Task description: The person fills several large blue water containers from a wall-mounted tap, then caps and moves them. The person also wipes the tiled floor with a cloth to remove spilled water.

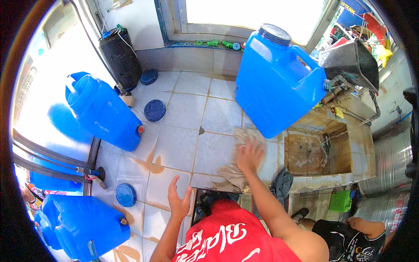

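Observation:
My right hand [251,156] presses down on a beige cloth [230,175], its fingers slightly blurred. The cloth lies on a white tiled counter [178,144], close to the lower corner of a large upright blue plastic water jug [275,85] with a dark screw cap. Over the counter's front edge, my left hand [179,198] hangs with thumb and fingers apart, holding nothing. A blue round lid [126,195] lies to its left, near brownish puddles on the tiles.
An open blue jug [104,111] with a red-centred spout stands left, near two dark blue lids [154,110]. Another blue jug [91,226] is lower left. At right, a running tap [370,122] sends water into a stained tiled sink [314,150]. A person in black [347,239] is at lower right.

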Demonstrator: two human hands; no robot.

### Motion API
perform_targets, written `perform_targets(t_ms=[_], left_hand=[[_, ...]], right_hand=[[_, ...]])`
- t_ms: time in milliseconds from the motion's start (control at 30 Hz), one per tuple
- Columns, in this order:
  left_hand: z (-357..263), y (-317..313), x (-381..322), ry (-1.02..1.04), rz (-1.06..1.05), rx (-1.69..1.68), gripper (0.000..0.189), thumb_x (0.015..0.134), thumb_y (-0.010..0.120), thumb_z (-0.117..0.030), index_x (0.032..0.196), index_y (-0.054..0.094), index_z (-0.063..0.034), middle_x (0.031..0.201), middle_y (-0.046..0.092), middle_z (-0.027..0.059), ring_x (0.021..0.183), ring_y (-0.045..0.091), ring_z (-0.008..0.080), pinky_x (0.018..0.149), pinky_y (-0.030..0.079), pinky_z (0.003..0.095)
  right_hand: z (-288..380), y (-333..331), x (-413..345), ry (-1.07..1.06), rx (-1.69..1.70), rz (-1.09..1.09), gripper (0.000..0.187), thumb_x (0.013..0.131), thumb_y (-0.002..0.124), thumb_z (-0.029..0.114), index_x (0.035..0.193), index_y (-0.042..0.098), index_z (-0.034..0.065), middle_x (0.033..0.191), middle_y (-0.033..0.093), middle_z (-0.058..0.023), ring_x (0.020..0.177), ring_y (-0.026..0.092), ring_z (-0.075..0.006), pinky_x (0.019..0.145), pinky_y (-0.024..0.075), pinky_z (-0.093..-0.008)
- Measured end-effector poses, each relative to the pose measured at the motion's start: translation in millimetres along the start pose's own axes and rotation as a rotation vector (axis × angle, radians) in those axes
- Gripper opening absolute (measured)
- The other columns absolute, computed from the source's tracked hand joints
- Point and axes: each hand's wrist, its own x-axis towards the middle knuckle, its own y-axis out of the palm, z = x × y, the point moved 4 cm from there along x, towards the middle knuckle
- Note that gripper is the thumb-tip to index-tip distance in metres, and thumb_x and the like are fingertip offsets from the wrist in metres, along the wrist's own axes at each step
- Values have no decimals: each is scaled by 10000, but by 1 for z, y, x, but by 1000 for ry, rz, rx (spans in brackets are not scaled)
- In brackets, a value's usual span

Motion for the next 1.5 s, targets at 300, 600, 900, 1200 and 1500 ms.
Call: perform_targets(t_ms=[300, 600, 900, 1200, 1500], left_hand=[[-23, 39, -65, 309, 145, -25, 459, 961, 711, -214, 1358, 595, -15, 1302, 650, 226, 1210, 614, 407, 1040, 483, 462], [-154, 184, -26, 652, 188, -319, 597, 880, 768, -240, 1405, 548, -58, 1402, 600, 262, 1336, 534, 441, 1108, 457, 483], [-193, 341, 26, 328, 592, -149, 674, 803, 725, -137, 1404, 437, -32, 1303, 580, 286, 1251, 568, 446, 1037, 468, 510], [-261, 339, -18, 364, 1124, -920, 757, 823, 790, -18, 1490, 444, -114, 1422, 550, 75, 1254, 582, 233, 1080, 498, 415], [-292, 412, 20, 387, 720, -140, 185, 1020, 566, -117, 1141, 640, 1, 1051, 665, 64, 993, 606, 146, 887, 486, 312]], right_hand=[[-192, -22, 51, 749, 199, -9, 622, 965, 630, 430, 1390, 494, -3, 1534, 469, -283, 1274, 573, -454, 1060, 448, -597], [-149, -139, 33, 648, 1838, 132, 530, 912, 759, 206, 1383, 599, 23, 1324, 654, -163, 1237, 613, -341, 1012, 523, -506], [-203, -176, 9, 963, 2038, 210, 603, 990, 591, 392, 1467, 506, 32, 1492, 514, -173, 1357, 511, -391, 1047, 467, -623], [-223, -133, 38, 255, 2346, 320, 572, 928, 746, 525, 1309, 656, 109, 1221, 688, -49, 1099, 653, -172, 946, 534, -378], [-262, -228, 14, 97, 1358, 712, 492, 830, 893, 313, 1207, 688, 72, 967, 701, -56, 874, 678, -159, 688, 565, -340]])
